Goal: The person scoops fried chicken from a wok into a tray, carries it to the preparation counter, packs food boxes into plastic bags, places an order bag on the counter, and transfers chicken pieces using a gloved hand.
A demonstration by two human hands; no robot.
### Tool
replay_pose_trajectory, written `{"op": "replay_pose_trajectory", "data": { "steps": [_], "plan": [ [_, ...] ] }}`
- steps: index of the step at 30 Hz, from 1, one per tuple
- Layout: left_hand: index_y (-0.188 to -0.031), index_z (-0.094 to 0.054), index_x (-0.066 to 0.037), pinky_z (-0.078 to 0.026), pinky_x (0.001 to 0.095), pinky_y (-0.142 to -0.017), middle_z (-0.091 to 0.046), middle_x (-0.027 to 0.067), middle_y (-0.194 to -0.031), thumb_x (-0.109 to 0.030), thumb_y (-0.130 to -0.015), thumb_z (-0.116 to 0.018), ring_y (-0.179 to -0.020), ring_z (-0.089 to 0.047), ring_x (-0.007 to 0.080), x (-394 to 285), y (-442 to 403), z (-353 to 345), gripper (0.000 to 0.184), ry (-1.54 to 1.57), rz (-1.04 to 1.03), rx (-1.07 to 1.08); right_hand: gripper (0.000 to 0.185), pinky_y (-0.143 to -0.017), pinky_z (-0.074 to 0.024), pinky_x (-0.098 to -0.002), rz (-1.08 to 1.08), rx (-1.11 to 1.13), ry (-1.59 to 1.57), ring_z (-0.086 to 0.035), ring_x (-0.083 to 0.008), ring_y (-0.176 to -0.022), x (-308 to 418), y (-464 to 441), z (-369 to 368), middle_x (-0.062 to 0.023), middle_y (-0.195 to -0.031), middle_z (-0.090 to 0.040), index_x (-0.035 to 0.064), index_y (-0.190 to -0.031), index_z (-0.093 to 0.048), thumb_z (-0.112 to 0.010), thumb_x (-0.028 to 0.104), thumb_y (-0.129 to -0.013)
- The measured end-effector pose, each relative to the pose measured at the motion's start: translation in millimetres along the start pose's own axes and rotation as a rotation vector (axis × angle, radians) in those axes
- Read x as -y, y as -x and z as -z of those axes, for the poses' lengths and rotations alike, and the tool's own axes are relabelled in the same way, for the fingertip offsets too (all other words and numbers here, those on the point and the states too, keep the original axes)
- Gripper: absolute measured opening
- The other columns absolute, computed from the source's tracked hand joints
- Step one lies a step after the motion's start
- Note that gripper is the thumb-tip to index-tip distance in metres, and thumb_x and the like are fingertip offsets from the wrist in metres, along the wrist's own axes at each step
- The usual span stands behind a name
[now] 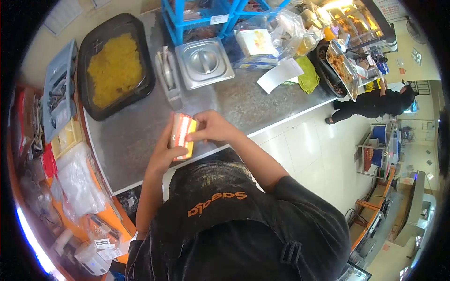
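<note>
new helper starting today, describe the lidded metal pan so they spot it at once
Find the grey table, then the blue rack at its far side. Just in front of the rack, between a narrow holder on the left and a clear plastic bag on the right, sits the lidded metal pan. Unlike its neighbours, it is squarish and shiny silver, with a raised handle mid-lid.

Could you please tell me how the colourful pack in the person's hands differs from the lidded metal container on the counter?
The pack is held between the left hand and right hand, while the container rests on the counter.
The pack is printed in red, white and yellow; the container is plain silvery metal.
The pack looks smaller than the container.
Both look roughly rectangular.
</note>
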State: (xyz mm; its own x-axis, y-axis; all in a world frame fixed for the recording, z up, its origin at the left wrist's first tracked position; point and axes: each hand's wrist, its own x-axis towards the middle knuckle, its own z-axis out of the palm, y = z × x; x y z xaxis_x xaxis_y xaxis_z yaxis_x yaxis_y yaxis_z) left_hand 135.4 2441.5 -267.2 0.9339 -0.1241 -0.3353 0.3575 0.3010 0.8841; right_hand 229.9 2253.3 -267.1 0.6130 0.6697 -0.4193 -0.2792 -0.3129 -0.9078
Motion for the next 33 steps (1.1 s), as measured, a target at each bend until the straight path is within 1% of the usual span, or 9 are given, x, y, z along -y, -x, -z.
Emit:
{"op": "replay_pose_trajectory", "data": {
  "steps": [6, 11, 17, 20, 23, 26, 28, 31, 33],
  "plan": [
    [-0.151, -0.017, -0.005, -0.029, 0.0333, -0.108, -0.033, 0.0139, -0.148, -0.017, -0.09, -0.053, -0.133, -0.036, 0.0218, -1.8, -65.3, -98.0, 0.071, -0.021, -0.026, 0.021, 0.021, -0.06, -0.052, -0.0251, 0.268, -0.085, -0.557, -0.063, -0.0128, -0.067, -46.0, 35.9, 85.2, -0.0044, -0.079, -0.065, 0.0037, -0.081, -0.057, -0.077, 0.001, -0.075],
    [-0.143, -0.038, -0.006, -0.036, 0.0334, -0.102, -0.045, 0.0154, -0.13, -0.017, -0.09, -0.061, -0.121, -0.044, 0.0234, -16.2, -127.9, -193.4, 0.058, -0.442, -0.227, -0.108, 0.057, -0.105, -0.031, -0.0396, 0.448, -0.003, -0.878, -0.035, -0.0209, -0.13, -56.4, 90.5, 162.1, -0.0076, -0.132, -0.042, 0.0098, -0.131, -0.035, -0.067, 0.018, -0.085],
    [-0.118, -0.061, -0.003, -0.042, 0.034, -0.094, -0.058, 0.0149, -0.113, -0.015, -0.087, -0.065, -0.11, -0.053, 0.0252, -58.8, -223.2, -266.2, 0.034, -0.78, -0.626, -0.163, 0.077, -0.088, -0.0526, -0.0375, 0.446, -0.736, -0.622, -0.053, -0.0287, -0.114, -28.4, 123.2, 269.2, -0.0204, -0.129, -0.045, 0.0113, -0.143, -0.015, -0.059, -0.007, -0.082],
    [-0.112, -0.06, -0.003, -0.044, 0.0442, -0.09, -0.063, 0.016, -0.104, -0.022, -0.078, -0.07, -0.097, -0.057, 0.0356, -93.5, -279.1, -292.6, 0.04, -1.174, -0.969, -0.516, 0.079, -0.095, -0.0481, -0.041, 0.523, -0.369, -0.794, -0.054, -0.0323, -0.117, -7.3, 136.5, 330.8, -0.0218, -0.13, -0.046, 0.0073, -0.142, -0.027, -0.067, 0.011, -0.074],
    [-0.112, -0.058, -0.005, -0.046, 0.0456, -0.085, -0.065, 0.0148, -0.096, -0.022, -0.074, -0.07, -0.087, -0.059, 0.0363, -74.9, -336.0, -271.2, 0.043, -1.335, -0.789, -0.518, 0.058, -0.09, -0.051, -0.0372, 0.305, 0.084, -1.055, -0.062, -0.0268, -0.103, 28.8, 106.1, 359.1, -0.0209, -0.116, -0.058, -0.0041, -0.131, -0.042, -0.063, 0.015, -0.08],
    [-0.104, -0.059, -0.003, -0.049, 0.0356, -0.065, -0.064, 0.0119, -0.079, -0.015, -0.083, -0.064, -0.07, -0.062, 0.0234, -55.7, -347.5, -239.8, 0.025, -0.536, -0.843, -0.428, 0.037, -0.079, -0.0542, -0.041, 0.249, 0.541, -1.14, -0.067, -0.0264, -0.085, 39.7, 44.9, 379.0, -0.0187, -0.096, -0.065, -0.0059, -0.113, -0.055, -0.058, 0.02, -0.087],
    [-0.098, -0.059, 0.0, -0.046, 0.0286, -0.06, -0.063, 0.0081, -0.077, -0.015, -0.091, -0.058, -0.068, -0.059, 0.0135, -78.7, -319.8, -252.2, 0.016, -0.352, -0.59, -0.69, 0.033, -0.081, -0.0528, -0.0449, 0.196, 0.423, -1.162, -0.065, -0.029, -0.089, 34.9, 15.9, 385.1, -0.0191, -0.098, -0.064, -0.0038, -0.109, -0.056, -0.055, 0.021, -0.089],
    [-0.097, -0.061, 0.0, -0.044, 0.0234, -0.064, -0.063, 0.0058, -0.079, -0.021, -0.096, -0.051, -0.069, -0.056, 0.01, -80.3, -301.6, -241.5, 0.023, -0.224, -0.433, -0.53, 0.036, -0.063, -0.0569, -0.0364, 0.147, -0.143, -1.165, -0.066, -0.0332, -0.086, 56.1, 15.9, 360.4, -0.0207, -0.102, -0.063, -0.0063, -0.114, -0.054, -0.048, 0.021, -0.093],
    [-0.102, -0.06, -0.001, -0.043, 0.0236, -0.066, -0.063, 0.0061, -0.084, -0.021, -0.096, -0.05, -0.071, -0.054, 0.0098, -86.3, -291.8, -242.9, 0.023, -0.135, -0.38, -0.439, 0.035, -0.08, -0.0513, -0.0448, 0.11, -0.262, -1.173, -0.062, -0.032, -0.096, 48.1, 11.4, 358.6, -0.0203, -0.111, -0.059, -0.0038, -0.117, -0.052, -0.045, 0.02, -0.093]
  ]
}}
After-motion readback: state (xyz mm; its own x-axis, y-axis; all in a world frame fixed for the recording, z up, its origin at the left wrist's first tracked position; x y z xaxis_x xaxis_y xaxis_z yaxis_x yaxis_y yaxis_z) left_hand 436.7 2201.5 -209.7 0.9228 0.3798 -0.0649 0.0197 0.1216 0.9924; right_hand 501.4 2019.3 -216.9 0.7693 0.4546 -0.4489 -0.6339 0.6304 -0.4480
